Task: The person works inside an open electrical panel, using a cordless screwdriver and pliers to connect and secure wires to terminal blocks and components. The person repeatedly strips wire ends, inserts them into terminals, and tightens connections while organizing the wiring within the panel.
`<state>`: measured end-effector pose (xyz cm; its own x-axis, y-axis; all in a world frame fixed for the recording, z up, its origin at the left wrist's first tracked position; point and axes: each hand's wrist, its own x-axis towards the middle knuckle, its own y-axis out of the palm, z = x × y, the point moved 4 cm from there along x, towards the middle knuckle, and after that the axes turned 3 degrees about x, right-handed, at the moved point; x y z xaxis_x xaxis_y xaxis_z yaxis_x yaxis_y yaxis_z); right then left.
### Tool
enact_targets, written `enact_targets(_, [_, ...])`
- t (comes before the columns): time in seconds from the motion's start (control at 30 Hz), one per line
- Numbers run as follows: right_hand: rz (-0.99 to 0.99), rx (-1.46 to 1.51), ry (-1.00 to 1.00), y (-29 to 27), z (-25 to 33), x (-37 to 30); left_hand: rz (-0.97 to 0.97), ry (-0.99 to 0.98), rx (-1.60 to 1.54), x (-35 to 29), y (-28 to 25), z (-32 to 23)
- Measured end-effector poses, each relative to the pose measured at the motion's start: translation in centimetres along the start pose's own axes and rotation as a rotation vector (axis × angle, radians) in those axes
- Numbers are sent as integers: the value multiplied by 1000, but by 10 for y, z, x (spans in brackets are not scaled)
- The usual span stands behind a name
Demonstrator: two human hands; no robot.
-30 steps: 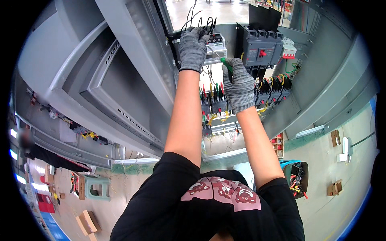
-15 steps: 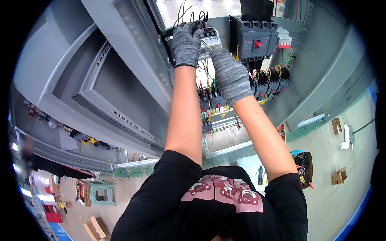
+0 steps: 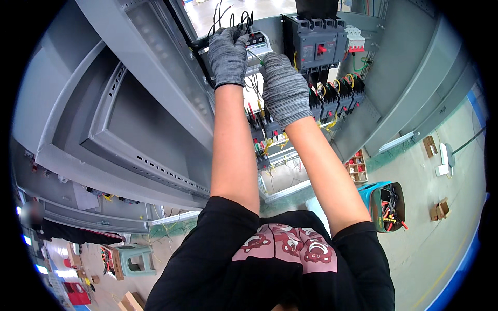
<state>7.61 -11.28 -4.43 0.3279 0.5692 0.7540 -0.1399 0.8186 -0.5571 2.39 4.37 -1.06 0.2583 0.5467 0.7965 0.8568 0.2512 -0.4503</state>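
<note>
Both my hands wear grey knit gloves and are raised inside a grey metal cabinet. My left hand (image 3: 228, 57) is closed around black wires (image 3: 243, 22) whose loose, curling ends stand up above the fingers. Right beside its fingertips is a white terminal device (image 3: 258, 46) with a dark terminal row on top. My right hand (image 3: 284, 88) grips a screwdriver (image 3: 254, 54); its thin shaft slants up and left toward the device's lower left side. Glove and fingers hide most of the handle, and where the tip meets the device cannot be made out.
A large dark circuit breaker (image 3: 317, 45) with a red lever is right of my hands, then a small white breaker (image 3: 355, 40). Smaller wired breakers (image 3: 337, 101) line up below. A cabinet door (image 3: 150, 119) stands left. A tool bag (image 3: 388, 207) sits on the floor, right.
The whole view has shifted, so the cabinet and my hands appear slightly further left. Both hands stay at the white device, with the left still on the wires and the right still on the screwdriver.
</note>
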Motion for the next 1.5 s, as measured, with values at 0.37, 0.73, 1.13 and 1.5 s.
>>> enact_targets(0.37, [202, -332, -29, -10, 7, 9, -17, -3, 19, 0, -2, -1])
enact_targets(0.73, [206, 279, 409, 18, -15, 19, 45, -82, -21, -2, -2, -9])
enact_targets(1.13, [341, 129, 209, 3, 10, 35, 44, -85, 4, -4, -11, -8])
enact_targets(1.5, [231, 1886, 1116, 42, 2, 18, -1, -46, 3, -12, -7, -2])
